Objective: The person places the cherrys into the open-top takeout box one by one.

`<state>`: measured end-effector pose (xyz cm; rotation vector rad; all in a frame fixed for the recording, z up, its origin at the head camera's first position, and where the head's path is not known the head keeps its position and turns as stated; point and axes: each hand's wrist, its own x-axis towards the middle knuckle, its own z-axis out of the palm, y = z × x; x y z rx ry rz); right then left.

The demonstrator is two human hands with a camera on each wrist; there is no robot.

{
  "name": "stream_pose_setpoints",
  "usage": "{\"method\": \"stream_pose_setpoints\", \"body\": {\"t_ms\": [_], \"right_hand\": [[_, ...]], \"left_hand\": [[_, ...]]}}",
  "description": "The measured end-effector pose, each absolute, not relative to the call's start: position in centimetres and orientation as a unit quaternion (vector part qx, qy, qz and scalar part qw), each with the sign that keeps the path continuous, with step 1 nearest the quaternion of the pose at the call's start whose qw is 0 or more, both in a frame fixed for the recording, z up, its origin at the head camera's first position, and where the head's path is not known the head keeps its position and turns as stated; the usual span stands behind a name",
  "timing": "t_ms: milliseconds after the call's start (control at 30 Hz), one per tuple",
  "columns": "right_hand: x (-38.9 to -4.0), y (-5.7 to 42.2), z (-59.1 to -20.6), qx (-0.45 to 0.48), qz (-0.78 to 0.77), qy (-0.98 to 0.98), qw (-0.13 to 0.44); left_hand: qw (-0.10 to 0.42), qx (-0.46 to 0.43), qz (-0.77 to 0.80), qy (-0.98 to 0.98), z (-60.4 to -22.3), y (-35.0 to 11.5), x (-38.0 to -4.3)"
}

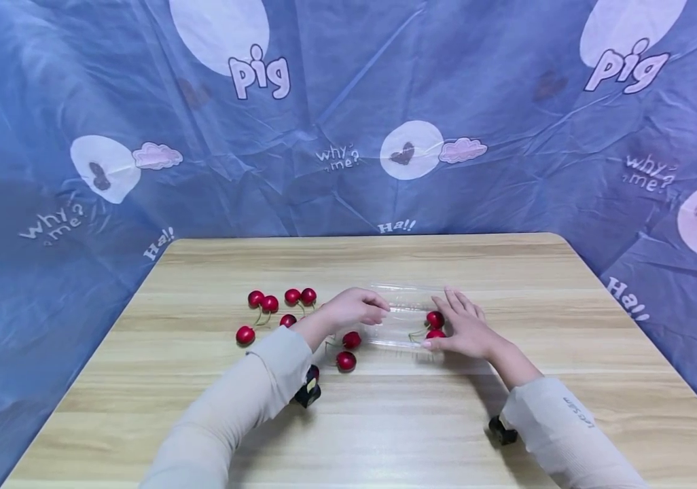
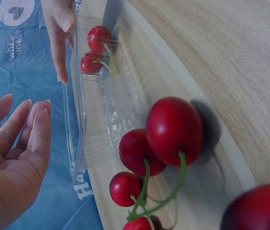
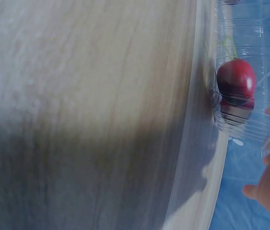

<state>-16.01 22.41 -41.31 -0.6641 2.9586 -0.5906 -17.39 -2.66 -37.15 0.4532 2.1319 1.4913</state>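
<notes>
A clear plastic box [image 1: 394,337] lies on the table with two red cherries [image 1: 435,318] at its right end, their green stems pointing left. My right hand [image 1: 467,329] holds that end, thumb at the near side and fingers spread to the far side. Over the box's left part hovers my left hand [image 1: 353,309], fingers loosely bent, with nothing between them in the left wrist view. Just below it, a pair of cherries [image 1: 346,361] lies by the box's near left corner. Through the clear wall, the right wrist view shows a cherry [image 3: 236,79] inside.
More stemmed cherries [image 1: 270,303] lie to the left on the wooden table [image 1: 140,380], one partly behind the left forearm. Dark wrist cameras [image 1: 503,430] hang beneath both sleeves. A blue printed cloth [image 1: 336,197] hangs behind the table's far edge.
</notes>
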Motion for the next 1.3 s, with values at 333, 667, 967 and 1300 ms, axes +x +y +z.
{"method": "stream_pose_setpoints", "body": {"t_ms": [333,667,967,1300], "right_hand": [[-16.2,22.5,-41.5,-0.216,-0.189,0.957,0.028],[-16.1,22.4,-41.5,-0.214,-0.185,0.959,0.025],[-16.0,22.4,-41.4,-0.213,-0.188,0.959,0.024],[-16.0,22.4,-41.4,-0.214,-0.191,0.958,0.028]], "left_hand": [[0.240,0.138,0.551,0.787,-37.4,-4.8,-16.6],[0.231,0.129,0.560,0.786,-38.2,-7.0,-15.9],[0.220,0.113,0.556,0.794,-39.2,-8.5,-15.7],[0.216,0.103,0.546,0.803,-40.0,-9.8,-15.3]]}}
